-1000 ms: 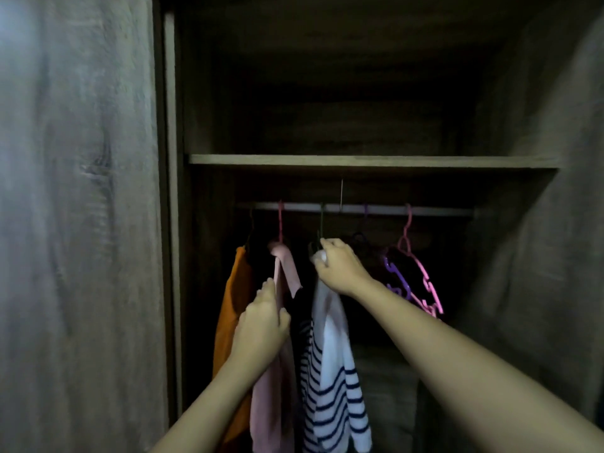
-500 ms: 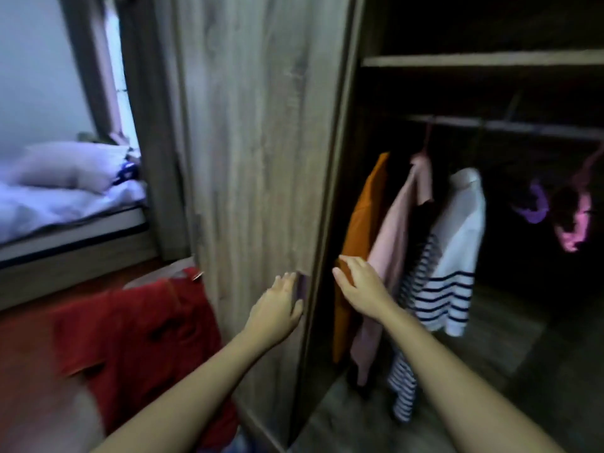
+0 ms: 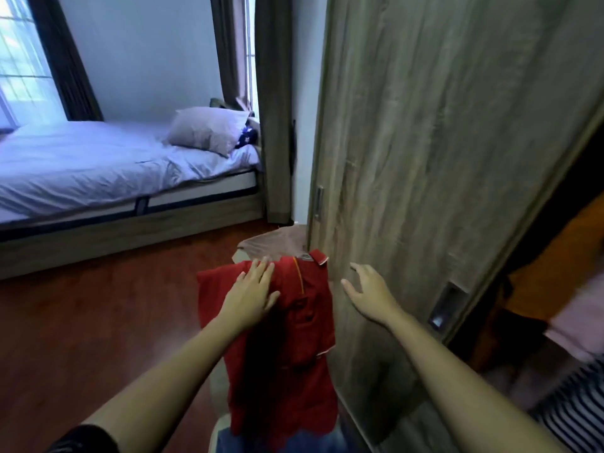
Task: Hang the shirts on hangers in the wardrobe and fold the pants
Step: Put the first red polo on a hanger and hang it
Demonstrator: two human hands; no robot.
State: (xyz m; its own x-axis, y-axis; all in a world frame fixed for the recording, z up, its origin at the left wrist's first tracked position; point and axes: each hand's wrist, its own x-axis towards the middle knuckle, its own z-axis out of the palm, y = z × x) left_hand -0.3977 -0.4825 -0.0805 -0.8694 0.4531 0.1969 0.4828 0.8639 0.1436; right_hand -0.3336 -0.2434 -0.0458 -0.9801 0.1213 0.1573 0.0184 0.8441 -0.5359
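Where a pale beige support point(image 3: 274, 245) stands on the floor, a red cloth shirt with white-edged sleeves point(image 3: 294, 338) lies draped over it, just beside the grey-brown wooden wardrobe door point(image 3: 441, 158). The left hand point(image 3: 251, 295) rests flat on the shirt's upper part, fingers straight. The right hand point(image 3: 369, 295) hovers spread and empty in front of the door, holding nothing. At far right, inside the wardrobe, hang an orange garment point(image 3: 562, 263) and a navy-striped white top point(image 3: 581, 416). A bed with pale sheets point(image 3: 98, 165) stands across the reddish wooden floor point(image 3: 98, 305).
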